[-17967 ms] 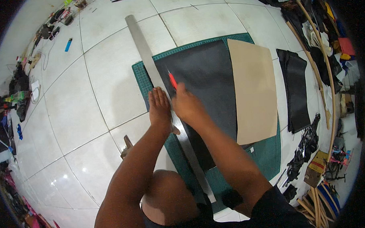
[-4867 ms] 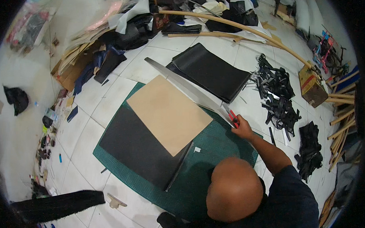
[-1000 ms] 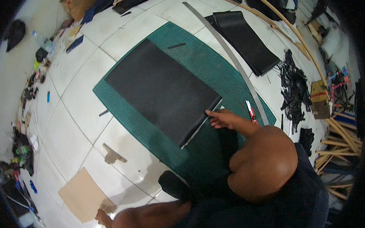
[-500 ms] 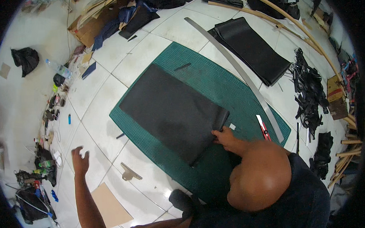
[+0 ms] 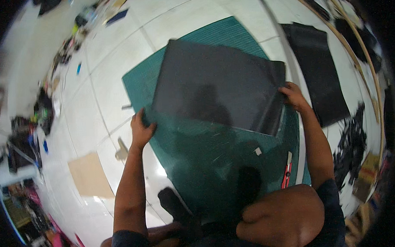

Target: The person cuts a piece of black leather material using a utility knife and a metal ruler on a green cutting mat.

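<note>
A black leather-like sheet [image 5: 213, 83], its right end folded over, lies slantwise on the green cutting mat [image 5: 199, 167]. My right hand [image 5: 293, 95] pinches the sheet's right edge between thumb and fingers. By the lower left corner of the sheet is my left hand [image 5: 142, 129], thumb and fingers apart, over the mat's left border. It holds nothing that I can see. A red utility knife [image 5: 286, 172] with its blade out rests on the mat at the lower right, and a small white scrap [image 5: 257, 151] lies nearer the middle.
A long metal ruler [image 5: 292, 72] runs along the mat's right side. Beyond it are a folded black sheet [image 5: 316, 71] and a heap of black strips [image 5: 352, 140]. On the left tiles lie a beige board [image 5: 90, 176] and a metal scraper-like tool [image 5: 121, 150]. My bare knee [image 5: 287, 216] is near.
The black sheet has turned and shifted toward the mat's right side with my right hand. My left hand has come in from the far left to the sheet's corner. The view has shifted.
</note>
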A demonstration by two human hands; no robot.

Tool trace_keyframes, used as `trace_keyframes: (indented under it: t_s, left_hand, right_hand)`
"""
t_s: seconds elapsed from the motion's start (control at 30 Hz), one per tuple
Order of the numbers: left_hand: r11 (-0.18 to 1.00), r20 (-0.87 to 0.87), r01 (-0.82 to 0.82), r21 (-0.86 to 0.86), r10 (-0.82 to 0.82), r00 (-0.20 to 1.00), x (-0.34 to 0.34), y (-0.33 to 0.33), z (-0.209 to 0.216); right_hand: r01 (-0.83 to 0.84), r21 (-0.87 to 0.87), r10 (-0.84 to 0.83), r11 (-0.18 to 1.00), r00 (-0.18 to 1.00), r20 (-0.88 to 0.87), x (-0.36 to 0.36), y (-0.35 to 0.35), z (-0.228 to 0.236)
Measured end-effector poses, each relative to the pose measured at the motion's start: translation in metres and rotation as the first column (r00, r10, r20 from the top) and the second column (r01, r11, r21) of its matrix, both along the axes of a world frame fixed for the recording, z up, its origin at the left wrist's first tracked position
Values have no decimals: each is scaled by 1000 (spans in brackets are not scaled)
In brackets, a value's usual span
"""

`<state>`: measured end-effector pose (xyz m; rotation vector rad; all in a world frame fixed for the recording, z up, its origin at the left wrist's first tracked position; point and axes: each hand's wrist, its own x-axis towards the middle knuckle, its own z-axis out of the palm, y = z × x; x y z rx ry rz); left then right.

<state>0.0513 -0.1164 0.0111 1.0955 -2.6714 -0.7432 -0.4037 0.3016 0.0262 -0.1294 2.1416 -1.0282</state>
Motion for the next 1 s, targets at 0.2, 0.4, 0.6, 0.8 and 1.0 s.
trace_keyframes:
  t_s: [0.2,0.4,0.6,0.8,1.0]
  left_hand:
    - [996,-101,-58,-70,51,994,-21,26,4]
    - [983,-118,-137,-121,123,985,-33,26,-5]
    - [983,-36,-7,-184,0,999,-24,20,-17]
    - [983,-128,18,-185,-42,991,-40,11,-25]
    - [991,-257,26,131,9,966,-36,-9,-18]
  right_hand:
    - [-139,11,138,990,989,45,-56,-1,-11]
    - [-120,-33,121,992,993,17,-68,-3,-19]
    - [-159,-5,159,987,979,131,-80,2,-13]
    - [-66,-50,70,997,994,84,-64,-1,-13]
    - [-54,-64,60,996,993,100,-54,-12,-6]
